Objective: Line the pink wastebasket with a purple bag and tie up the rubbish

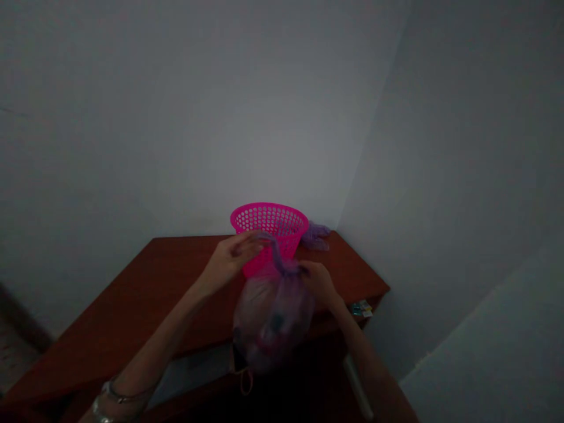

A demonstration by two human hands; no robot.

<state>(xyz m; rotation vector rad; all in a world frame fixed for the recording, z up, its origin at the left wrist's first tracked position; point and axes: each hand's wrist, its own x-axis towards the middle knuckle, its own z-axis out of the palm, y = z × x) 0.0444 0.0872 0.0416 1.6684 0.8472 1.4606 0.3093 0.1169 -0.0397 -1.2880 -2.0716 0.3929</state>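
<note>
A filled, translucent purple plastic bag [273, 329] hangs in front of the table edge, its contents too blurred to name. My left hand [231, 258] pinches one twisted end of the bag, pulled up and to the left. At the gathered neck, my right hand [318, 282] is closed on the plastic, its fingertips partly hidden. Just behind the bag stands a bright pink perforated basket [291, 241], upright on the table, its lower part covered by the bag and my left hand.
The reddish-brown wooden table [176, 282] stands against a grey wall. Another crumpled purple bag [316, 236] lies right of the basket. Small packets [362, 308] sit under the tabletop at right. A looped cord [247, 382] hangs below the front edge.
</note>
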